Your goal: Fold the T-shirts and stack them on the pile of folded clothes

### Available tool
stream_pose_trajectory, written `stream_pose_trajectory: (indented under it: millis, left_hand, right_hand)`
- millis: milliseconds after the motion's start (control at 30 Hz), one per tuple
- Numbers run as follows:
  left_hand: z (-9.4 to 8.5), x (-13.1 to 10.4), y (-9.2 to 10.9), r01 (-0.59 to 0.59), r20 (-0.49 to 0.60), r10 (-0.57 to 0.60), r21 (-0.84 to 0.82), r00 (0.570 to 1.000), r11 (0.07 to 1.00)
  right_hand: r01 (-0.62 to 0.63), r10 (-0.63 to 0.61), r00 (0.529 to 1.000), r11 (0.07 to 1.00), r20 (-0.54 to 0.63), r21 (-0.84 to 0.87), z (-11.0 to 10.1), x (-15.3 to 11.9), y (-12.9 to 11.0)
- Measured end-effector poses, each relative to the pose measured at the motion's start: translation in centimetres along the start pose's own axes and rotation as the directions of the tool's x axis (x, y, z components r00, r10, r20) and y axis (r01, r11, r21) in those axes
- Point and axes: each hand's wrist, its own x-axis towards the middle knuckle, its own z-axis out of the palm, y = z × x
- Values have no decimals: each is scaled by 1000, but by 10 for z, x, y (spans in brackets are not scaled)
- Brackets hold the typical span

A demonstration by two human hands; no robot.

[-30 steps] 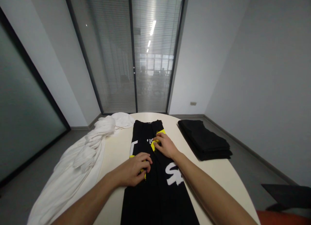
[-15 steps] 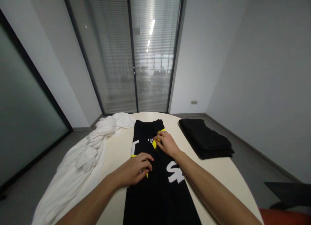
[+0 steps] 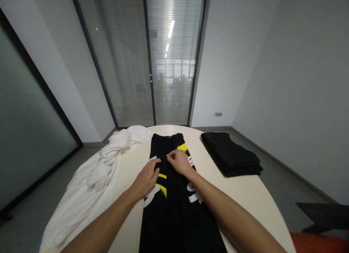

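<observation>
Black trousers [image 3: 174,216] with white and yellow print lie lengthwise before me, waistband at the far end and legs running toward me. On their left side rests my left hand [image 3: 148,177], its fingers stretched out and apart over the fabric. My right hand [image 3: 179,162] is across the upper middle, thumb and fingertips pinched together on the cloth. A bit of yellow shows between those fingers, and the palm hides the fabric beneath it.
A crumpled white cloth [image 3: 89,187] covers the left side of the pale rounded table [image 3: 261,209]. Folded black garments [image 3: 231,154] are stacked on the right. Past the table's right edge is something red [image 3: 319,242]. Behind stands a glass partition [image 3: 174,100] with blinds.
My left hand has moved away from me up the left side of the trousers, its fingers straightening. The right hand has shifted slightly left and nearer, drawing its fingertips together on the cloth.
</observation>
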Motion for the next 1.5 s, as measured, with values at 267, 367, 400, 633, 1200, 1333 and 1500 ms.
stream_pose_trajectory:
  millis: [267,367,400,633,1200,1333,1500]
  left_hand:
    - [-3,-2,7,-83,166,57,155,984,984]
    - [-3,-3,11,-61,225,-1,267,974,962]
    - [-3,-3,12,-59,237,-12,290,971,955]
    - [-6,-3,11,-83,292,-18,329,956,941]
    - [-5,-1,-4,-136,233,83,222,969,966]
    - [-7,-2,-2,-125,220,81,196,972,973]
    - [-4,-4,-3,-135,247,72,247,966,959]
  right_hand:
    - [-7,7,998,1000,-68,4,4,-8,12]
    - [23,-23,998,1000,-63,-3,4,-10,12]
    - [33,-32,998,999,-48,3,4,-10,11]
    - [90,-95,990,995,108,49,-21,-11,4]
    - [58,-64,915,998,399,26,-33,-91,-27]
    - [30,-100,930,980,353,199,-39,-92,-21]
    - [-57,-119,877,937,465,345,-53,-91,-14]
